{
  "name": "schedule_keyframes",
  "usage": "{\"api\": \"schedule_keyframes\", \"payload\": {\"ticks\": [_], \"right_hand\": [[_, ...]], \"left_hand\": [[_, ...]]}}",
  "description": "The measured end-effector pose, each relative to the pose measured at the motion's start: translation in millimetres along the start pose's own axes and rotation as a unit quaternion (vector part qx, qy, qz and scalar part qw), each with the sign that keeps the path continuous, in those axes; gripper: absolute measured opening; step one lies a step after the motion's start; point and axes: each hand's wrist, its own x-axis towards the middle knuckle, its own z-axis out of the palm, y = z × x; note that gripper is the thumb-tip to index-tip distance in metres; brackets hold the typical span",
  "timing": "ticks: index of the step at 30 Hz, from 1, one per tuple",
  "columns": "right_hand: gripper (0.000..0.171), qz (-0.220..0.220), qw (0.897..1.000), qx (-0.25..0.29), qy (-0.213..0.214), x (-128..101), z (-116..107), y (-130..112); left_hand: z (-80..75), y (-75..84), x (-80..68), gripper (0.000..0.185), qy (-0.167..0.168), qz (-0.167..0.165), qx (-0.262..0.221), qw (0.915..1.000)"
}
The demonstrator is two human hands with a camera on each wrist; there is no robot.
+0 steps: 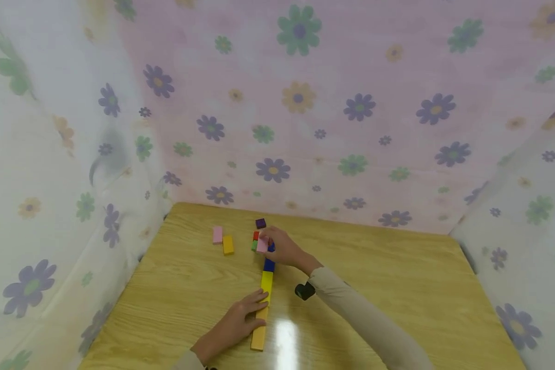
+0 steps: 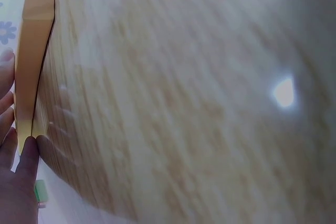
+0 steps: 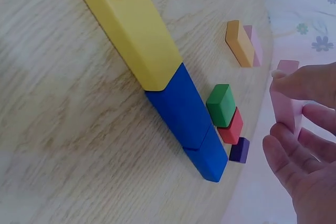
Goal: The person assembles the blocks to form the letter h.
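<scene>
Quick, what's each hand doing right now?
Left hand: open, touching the yellow block.
Right hand: closed, pinching a pink block.

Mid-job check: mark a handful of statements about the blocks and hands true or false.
1. The right hand holds a pink block. True.
2. The left hand touches the yellow block. True.
3. The yellow block meets a red block end to end. False: it meets a blue block.
4. The purple block is stacked on the yellow block. False: the purple block lies on the tabletop.
</scene>
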Motion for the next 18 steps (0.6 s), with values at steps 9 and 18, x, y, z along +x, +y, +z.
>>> {"api": "schedule_keyframes", "payload": {"ticks": [9,18], "right_hand": [[0.039,-0.016,0.999,0.04,0.003,-30.1,-8.7,-1.7],[0.04,-0.005,0.999,0.043,0.0,-61.8,-12.6,-4.3]], "left_hand": [[-2.0,-2.0,2.0,0.043,-0.006,-0.01,0.0,0.9999],[0.1,1.5,2.4,0.043,-0.017,-0.023,-0.012,0.9995]]}}
